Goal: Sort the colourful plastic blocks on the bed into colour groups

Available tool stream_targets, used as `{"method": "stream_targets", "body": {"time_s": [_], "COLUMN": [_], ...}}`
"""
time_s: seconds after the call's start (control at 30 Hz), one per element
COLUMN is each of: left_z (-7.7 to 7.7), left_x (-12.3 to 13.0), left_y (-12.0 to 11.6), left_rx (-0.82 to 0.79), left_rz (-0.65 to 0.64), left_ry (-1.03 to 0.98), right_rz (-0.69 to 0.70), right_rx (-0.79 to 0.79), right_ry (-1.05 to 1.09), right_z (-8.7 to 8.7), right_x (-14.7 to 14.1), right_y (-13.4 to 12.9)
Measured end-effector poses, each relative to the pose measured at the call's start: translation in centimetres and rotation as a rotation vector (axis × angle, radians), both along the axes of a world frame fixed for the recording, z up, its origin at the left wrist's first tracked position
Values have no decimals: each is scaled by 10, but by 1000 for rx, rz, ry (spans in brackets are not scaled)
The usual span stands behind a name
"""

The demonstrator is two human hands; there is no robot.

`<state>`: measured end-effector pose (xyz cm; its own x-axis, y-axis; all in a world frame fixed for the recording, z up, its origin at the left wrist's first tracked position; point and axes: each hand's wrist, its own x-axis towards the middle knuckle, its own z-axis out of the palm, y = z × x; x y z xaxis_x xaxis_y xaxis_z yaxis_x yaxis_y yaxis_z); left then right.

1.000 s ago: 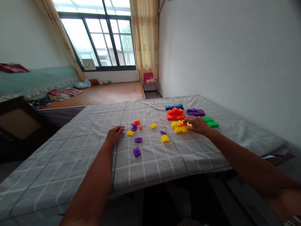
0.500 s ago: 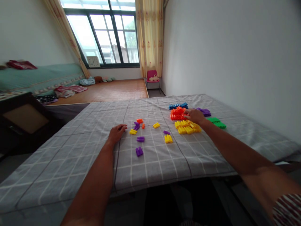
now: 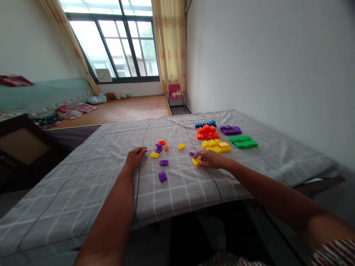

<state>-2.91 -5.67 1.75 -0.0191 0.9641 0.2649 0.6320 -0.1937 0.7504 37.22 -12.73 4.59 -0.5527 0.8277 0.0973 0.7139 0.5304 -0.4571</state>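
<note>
My right hand [image 3: 210, 159] has its thumb and fingers around a small yellow plastic block [image 3: 195, 162] on the cloth, covering part of it. Just behind that lies a purple piece [image 3: 191, 153]. My left hand [image 3: 135, 156] rests on the cloth with its fingers loosely curled together, and nothing shows in them. To its right are a yellow block [image 3: 154, 155], a purple block [image 3: 158, 148], an orange block [image 3: 162, 142] and a small orange piece [image 3: 166, 148]. Nearer me lie two purple blocks, one [image 3: 163, 162] behind the other [image 3: 162, 176]. Another yellow block [image 3: 181, 146] sits mid-table.
Sorted by colour at the right are yellow [image 3: 216, 145], orange [image 3: 207, 133], blue [image 3: 205, 124], purple [image 3: 230, 130] and green [image 3: 244, 142] groups of blocks. A grey checked cloth [image 3: 105, 192] covers the table, and a white wall [image 3: 263, 66] runs along its right.
My right hand has moved from the orange group toward me and left, onto the yellow block. My left hand stays put on the cloth. The view has shifted slightly.
</note>
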Motion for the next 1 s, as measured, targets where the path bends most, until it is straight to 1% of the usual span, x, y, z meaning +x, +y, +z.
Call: {"method": "stream_targets", "body": {"time_s": [0.03,0.1,0.13,0.2,0.3,0.4,0.47,0.53,0.6,0.67,0.73,0.8,0.9,1.0], "left_z": [0,1,1,1,0,-6,-11,-15,-19,-21,-22,-23,-24,-24], "left_x": [0,0,1,1,-1,-4,-6,-7,-8,-9,-10,-10,-11,-12], "left_y": [0,0,0,-1,1,5,9,12,15,16,16,16,16,17], "left_rx": [0,-1,-1,0,4,5,15,26,31,33,33,32,27,22], "left_rz": [-4,-8,-9,-9,-7,-17,-29,-35,-34,-35,-35,-34,-42,-56], "left_ry": [-3,-3,-2,3,16,26,28,35,35,26,16,2,-13,-9], "right_rz": [-27,-118,-174,-271,-322,-301,-259,-178,-77,4,33,9,-23,-13], "right_rx": [25,150,221,298,302,339,389,418,406,381,360,339,264,229], "right_ry": [9,-17,-59,-187,-331,-334,-281,-206,-144,-130,-182,-265,-375,-408], "right_z": [5,17,21,25,20,13,12,13,13,8,1,-5,-11,-8], "right_x": [11,36,50,75,100,106,96,73,38,-3,-41,-69,-90,-92], "right_y": [5,16,22,30,33,31,30,33,38,48,61,75,88,84]}}
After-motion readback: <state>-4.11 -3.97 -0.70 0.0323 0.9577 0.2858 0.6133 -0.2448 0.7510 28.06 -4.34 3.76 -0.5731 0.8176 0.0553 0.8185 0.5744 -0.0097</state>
